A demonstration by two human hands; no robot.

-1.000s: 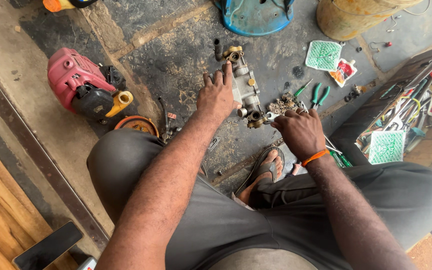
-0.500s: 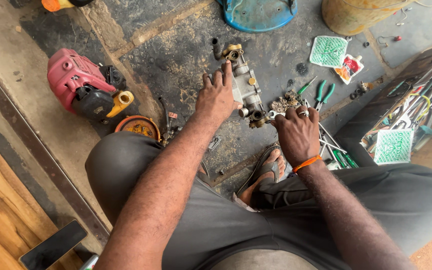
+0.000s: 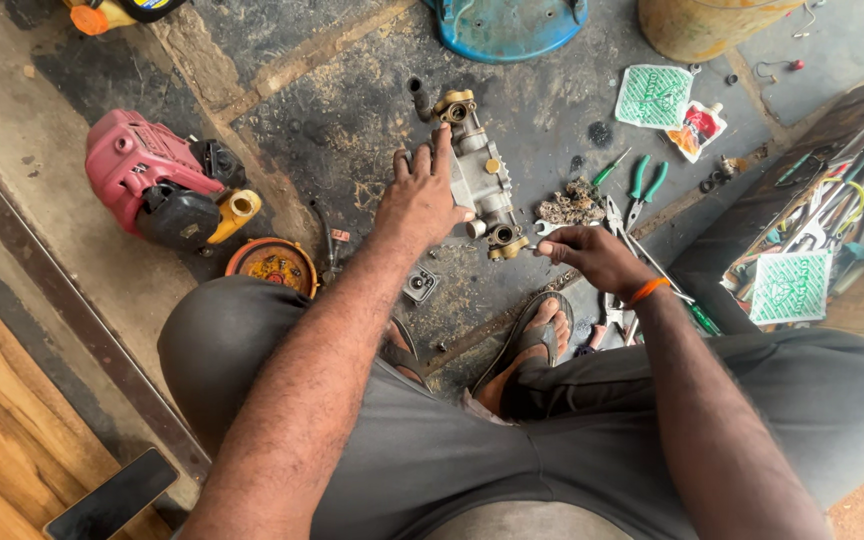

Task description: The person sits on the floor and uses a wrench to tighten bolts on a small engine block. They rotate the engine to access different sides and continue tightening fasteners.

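On a stained, cracked concrete floor [image 3: 332, 110], the left hand [image 3: 420, 200] rests spread on a metal pump [image 3: 477, 175]; the right hand [image 3: 592, 255] pinches a spanner [image 3: 550, 229]. Pliers [image 3: 642, 185] lie nearby.

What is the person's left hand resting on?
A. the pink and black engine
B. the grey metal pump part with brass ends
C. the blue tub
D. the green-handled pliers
B: the left hand lies against the side of the grey metal pump part on the floor, while the pink and black engine, green-handled pliers and blue tub lie apart from it.
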